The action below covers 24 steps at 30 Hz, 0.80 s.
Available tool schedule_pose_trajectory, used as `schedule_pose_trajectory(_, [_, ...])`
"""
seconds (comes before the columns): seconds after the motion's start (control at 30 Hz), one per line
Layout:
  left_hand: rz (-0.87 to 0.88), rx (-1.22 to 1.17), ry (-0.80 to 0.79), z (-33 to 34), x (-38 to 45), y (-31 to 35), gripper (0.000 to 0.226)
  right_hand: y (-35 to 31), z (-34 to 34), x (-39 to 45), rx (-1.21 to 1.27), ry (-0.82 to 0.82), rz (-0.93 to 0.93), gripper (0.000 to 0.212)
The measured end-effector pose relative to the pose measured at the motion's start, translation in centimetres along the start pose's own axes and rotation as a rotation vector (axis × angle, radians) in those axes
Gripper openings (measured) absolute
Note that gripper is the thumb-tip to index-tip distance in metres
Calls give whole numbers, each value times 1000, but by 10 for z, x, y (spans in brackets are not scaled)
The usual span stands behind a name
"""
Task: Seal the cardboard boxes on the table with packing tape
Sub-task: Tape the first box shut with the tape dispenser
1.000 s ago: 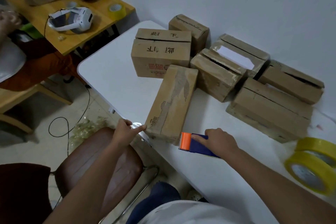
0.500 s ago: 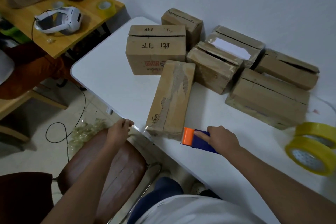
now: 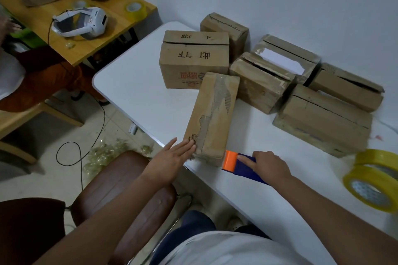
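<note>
Pressing flat, straight fingers of the left hand [image 3: 172,158] on the near end of a long, scuffed cardboard box [image 3: 212,117] at the white table's [image 3: 140,92] edge; right hand [image 3: 268,165] grips the blue-orange plastic tape dispenser [image 3: 239,164] beside it.

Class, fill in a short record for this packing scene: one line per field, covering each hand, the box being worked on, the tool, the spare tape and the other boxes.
Left hand: fingers straight, pressing the near end of the long box
Right hand: grips the tape dispenser
Long box: lies flat at the white table's near edge
Tape dispenser: blue with orange head, against the box's near end
Yellow tape rolls: two, on the table's right
Other boxes: six, clustered near the wall
</note>
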<state>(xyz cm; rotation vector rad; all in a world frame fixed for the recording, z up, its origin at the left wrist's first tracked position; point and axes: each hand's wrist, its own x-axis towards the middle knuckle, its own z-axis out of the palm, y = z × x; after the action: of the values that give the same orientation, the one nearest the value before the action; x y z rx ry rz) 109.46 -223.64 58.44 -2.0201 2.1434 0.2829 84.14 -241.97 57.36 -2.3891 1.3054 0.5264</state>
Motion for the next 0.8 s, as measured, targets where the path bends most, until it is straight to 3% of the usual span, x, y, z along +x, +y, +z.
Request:
schedule_pose_trajectory(0.07, [35,23,22,-15,16,-3,67,0,-2,0,-1,2,4,66])
schedule_pose_trajectory(0.17, [70,-156,36,-29,57,19,69,0,-5,-1,17,-1,17,65])
schedule_pose_trajectory(0.23, [50,-199,0,-24,81,35,55,0,-6,-2,34,-9,26,64])
schedule_pose_trajectory(0.4, [16,-82,22,9,92,33,54,14,-11,-5,86,9,30,65])
schedule_pose_trajectory(0.6, [26,-119,49,20,97,30,53,32,-12,-16,25,122,-17,60])
schedule_pose_trajectory(0.8, [22,-93,70,21,97,30,57,52,-8,-23,42,76,89,68])
